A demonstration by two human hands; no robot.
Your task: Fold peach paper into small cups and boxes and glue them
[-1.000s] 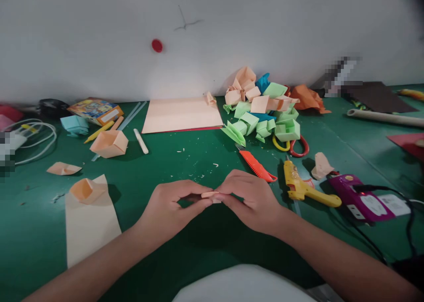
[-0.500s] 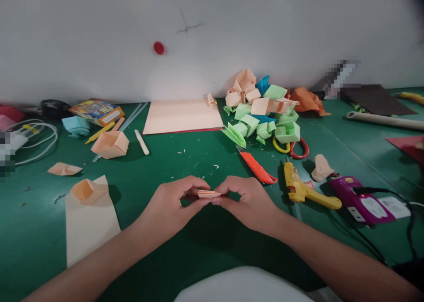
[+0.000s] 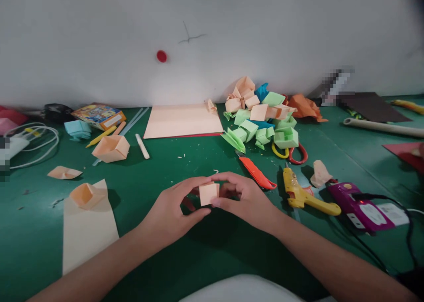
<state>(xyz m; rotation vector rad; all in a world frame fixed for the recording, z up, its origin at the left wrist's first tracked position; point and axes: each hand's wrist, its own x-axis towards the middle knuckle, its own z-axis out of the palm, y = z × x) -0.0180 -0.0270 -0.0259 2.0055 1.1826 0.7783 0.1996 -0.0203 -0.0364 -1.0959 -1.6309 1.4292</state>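
A small folded square of peach paper (image 3: 208, 194) is held upright between my hands, its flat face towards me and a second layer showing at its right edge. My right hand (image 3: 247, 198) pinches its lower right corner with the thumb, the index finger arched over the top. My left hand (image 3: 175, 209) curls round the left side, fingers reaching behind the upper edge and thumb just below the paper. Beyond my right hand lies an orange-red utility knife (image 3: 256, 171). Left of my left arm, a peach paper box (image 3: 84, 196) rests on a peach sheet (image 3: 88, 235).
Folded green paper pieces (image 3: 263, 134) are heaped at back right, with scissors (image 3: 298, 154) beside them. A yellow glue gun (image 3: 300, 193) and a purple power strip (image 3: 362, 209) lie right. A peach sheet (image 3: 182, 120), white marker (image 3: 142, 146) and open box (image 3: 111, 148) stand behind.
The folded paper has been turned from edge-on to face me. My right index finger has moved over its top, and my left thumb has dropped below it. The view tilted up slightly.
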